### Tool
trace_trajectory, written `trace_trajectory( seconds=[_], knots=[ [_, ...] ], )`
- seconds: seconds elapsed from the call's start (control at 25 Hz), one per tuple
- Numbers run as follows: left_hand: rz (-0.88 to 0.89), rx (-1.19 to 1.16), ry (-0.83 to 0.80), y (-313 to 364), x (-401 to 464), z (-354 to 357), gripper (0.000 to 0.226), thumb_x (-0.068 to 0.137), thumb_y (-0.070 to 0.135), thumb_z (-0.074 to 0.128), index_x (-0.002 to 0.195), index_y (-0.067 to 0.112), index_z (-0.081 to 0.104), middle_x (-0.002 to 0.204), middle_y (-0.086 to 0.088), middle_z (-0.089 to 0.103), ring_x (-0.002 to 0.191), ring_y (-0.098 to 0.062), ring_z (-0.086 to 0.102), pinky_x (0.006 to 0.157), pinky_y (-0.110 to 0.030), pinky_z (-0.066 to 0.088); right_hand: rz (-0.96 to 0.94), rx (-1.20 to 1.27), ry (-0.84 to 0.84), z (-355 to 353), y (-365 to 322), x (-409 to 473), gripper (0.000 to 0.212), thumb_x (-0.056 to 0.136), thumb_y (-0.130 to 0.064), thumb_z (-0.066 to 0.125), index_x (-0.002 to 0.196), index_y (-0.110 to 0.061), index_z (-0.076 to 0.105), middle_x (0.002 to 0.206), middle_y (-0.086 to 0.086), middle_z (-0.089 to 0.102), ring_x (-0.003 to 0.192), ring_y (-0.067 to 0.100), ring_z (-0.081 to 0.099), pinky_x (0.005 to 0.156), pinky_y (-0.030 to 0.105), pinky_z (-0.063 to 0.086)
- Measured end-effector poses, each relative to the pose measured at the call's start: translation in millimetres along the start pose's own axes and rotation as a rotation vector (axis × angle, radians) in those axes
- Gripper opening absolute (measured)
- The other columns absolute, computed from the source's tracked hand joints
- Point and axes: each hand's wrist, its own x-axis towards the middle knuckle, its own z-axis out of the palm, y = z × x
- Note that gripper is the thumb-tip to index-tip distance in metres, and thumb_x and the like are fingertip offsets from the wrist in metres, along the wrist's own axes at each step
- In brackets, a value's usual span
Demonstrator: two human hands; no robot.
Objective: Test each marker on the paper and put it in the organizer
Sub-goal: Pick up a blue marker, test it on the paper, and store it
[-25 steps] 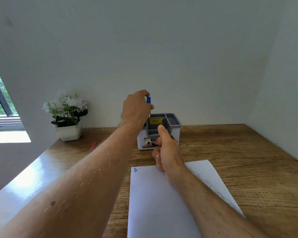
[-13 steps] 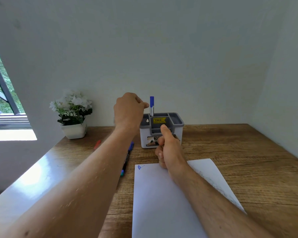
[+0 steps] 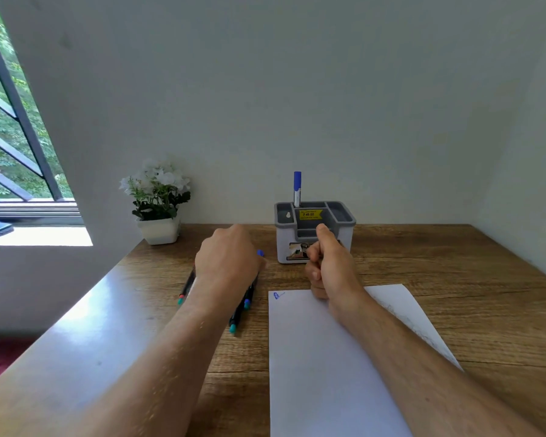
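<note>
Likely light, stiff, smooth-barrelled markers (image 3: 240, 310); best pinched mid-barrel, caps kept on. Left hand (image 3: 229, 260) curled loosely over loose markers on counter (image 3: 454, 279); whether gripping one, cannot tell. Right hand (image 3: 328, 269) closed in loose fist, thumb up, holding nothing visible, resting at paper's (image 3: 328, 357) far edge. Count: one blue marker (image 3: 297, 188) upright in organizer (image 3: 314, 231) beyond right hand; at least three loose under left hand. One paper, one blue scribble (image 3: 278, 295).
</note>
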Motion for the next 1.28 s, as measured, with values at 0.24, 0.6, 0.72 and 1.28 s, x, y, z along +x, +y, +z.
trace_trajectory(
  seconds=[0.24,0.6,0.72,1.28],
  knots=[
    [-0.025,0.147,-0.08,-2.6,0.2,6.5,0.038,0.077,0.043,0.079,0.088,0.017,0.054,0.076,-0.004,0.056,0.073,-0.021,0.059,0.071,-0.04,0.057,-0.012,-0.004,0.005,-0.5,1.2,0.8,0.057,0.094,-0.063,0.037,0.055,-0.023,0.048,0.047,-0.004,0.041,0.035,0.006,0.03,0.036,0.021,0.024],
    [-0.013,0.161,-0.087,2.7,3.4,18.0,0.045,0.073,0.052,0.079,0.084,0.02,0.05,0.071,-0.002,0.054,0.068,-0.02,0.06,0.061,-0.036,0.055,-0.002,0.036,0.014,0.4,-1.2,-1.4,0.056,0.095,-0.06,0.039,0.059,-0.019,0.05,0.047,-0.003,0.04,0.033,0.006,0.029,0.034,0.018,0.023],
    [0.006,0.135,-0.083,4.8,1.7,19.1,0.039,0.077,0.049,0.075,0.086,0.018,0.053,0.074,-0.002,0.056,0.067,-0.018,0.059,0.061,-0.035,0.055,-0.012,0.035,0.008,0.3,-0.1,-1.3,0.056,0.095,-0.06,0.039,0.059,-0.019,0.05,0.048,-0.002,0.04,0.033,0.006,0.029,0.034,0.019,0.023],
    [0.222,-0.755,0.422,23.1,-25.2,-14.4,0.018,0.082,0.05,0.068,0.076,0.034,0.066,0.063,0.018,0.067,0.059,0.009,0.063,0.051,-0.004,0.045,0.002,0.127,0.019,-2.5,-2.7,-5.1,0.057,0.098,-0.053,0.042,0.054,-0.021,0.057,0.048,0.002,0.048,0.034,0.01,0.031,0.036,0.019,0.025]
  ],
)
